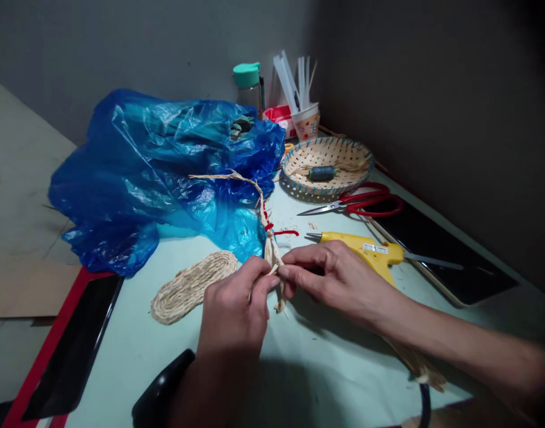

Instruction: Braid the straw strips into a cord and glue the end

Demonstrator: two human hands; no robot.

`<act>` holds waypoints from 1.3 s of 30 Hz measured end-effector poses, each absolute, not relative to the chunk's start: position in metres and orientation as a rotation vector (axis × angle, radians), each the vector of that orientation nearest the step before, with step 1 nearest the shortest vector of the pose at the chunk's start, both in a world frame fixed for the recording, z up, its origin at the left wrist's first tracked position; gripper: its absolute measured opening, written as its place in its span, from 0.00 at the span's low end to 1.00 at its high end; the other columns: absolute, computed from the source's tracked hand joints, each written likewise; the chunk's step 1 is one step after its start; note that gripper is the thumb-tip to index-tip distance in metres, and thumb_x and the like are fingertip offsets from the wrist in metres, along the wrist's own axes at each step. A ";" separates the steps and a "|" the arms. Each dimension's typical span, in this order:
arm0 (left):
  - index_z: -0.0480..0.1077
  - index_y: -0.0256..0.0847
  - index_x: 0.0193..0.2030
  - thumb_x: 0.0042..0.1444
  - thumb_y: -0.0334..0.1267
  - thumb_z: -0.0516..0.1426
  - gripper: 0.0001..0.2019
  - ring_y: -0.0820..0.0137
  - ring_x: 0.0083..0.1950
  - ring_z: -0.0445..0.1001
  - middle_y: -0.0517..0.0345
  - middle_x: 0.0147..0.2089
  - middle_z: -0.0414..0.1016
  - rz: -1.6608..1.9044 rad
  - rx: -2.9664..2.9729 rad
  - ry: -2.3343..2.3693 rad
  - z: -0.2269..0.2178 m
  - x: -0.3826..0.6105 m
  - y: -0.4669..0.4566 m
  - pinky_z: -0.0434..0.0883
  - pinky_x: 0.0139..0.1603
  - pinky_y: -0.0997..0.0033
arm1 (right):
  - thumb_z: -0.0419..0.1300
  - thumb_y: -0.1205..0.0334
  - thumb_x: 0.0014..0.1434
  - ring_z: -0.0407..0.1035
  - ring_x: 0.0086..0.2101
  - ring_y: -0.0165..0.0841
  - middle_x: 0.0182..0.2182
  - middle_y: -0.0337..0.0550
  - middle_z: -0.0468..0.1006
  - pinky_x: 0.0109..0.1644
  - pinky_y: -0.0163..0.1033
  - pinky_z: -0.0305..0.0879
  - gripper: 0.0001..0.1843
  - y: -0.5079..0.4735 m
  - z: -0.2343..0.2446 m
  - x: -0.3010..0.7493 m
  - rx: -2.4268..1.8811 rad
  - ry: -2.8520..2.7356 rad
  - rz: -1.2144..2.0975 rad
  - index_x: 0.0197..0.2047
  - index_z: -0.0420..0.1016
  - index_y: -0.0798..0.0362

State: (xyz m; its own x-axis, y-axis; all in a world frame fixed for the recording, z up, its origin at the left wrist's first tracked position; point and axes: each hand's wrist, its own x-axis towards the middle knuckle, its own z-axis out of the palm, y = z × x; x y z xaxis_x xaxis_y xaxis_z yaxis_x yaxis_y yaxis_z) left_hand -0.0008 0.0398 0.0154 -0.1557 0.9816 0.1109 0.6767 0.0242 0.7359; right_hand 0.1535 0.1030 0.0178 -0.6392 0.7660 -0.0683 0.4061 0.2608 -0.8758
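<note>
We pinch the straw braid [269, 245] with left hand [236, 303] and right hand [332, 273], set close together; it extends beyond them. We judge it light, pliable, easily frayed, best held where it divides.

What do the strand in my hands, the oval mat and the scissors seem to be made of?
Strand: probably dried plant fibre, matt, with frayed wisps. Oval mat: seemingly similar fibre, rough, with braided rows showing. Scissors: likely steel blades, judging by their grey shine; smooth red handles, perhaps plastic.
</note>
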 end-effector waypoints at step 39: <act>0.75 0.41 0.29 0.45 0.31 0.64 0.04 0.72 0.33 0.74 0.61 0.30 0.77 1.108 1.035 1.610 0.010 -0.006 0.054 0.70 0.37 0.74 | 0.53 0.62 0.62 0.59 0.20 0.24 0.18 0.34 0.71 0.24 0.31 0.50 0.16 0.106 0.022 0.157 -1.110 -2.090 1.534 0.25 0.74 0.55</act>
State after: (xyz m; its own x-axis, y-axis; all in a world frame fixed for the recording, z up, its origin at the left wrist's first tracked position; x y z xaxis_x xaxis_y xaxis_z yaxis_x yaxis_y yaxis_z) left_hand -0.0059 0.0537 0.0099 -0.2479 0.9461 -0.2086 0.1428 0.2487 0.9580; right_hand 0.1570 0.1065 0.0219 -0.6468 0.7405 -0.1827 0.3964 0.1217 -0.9100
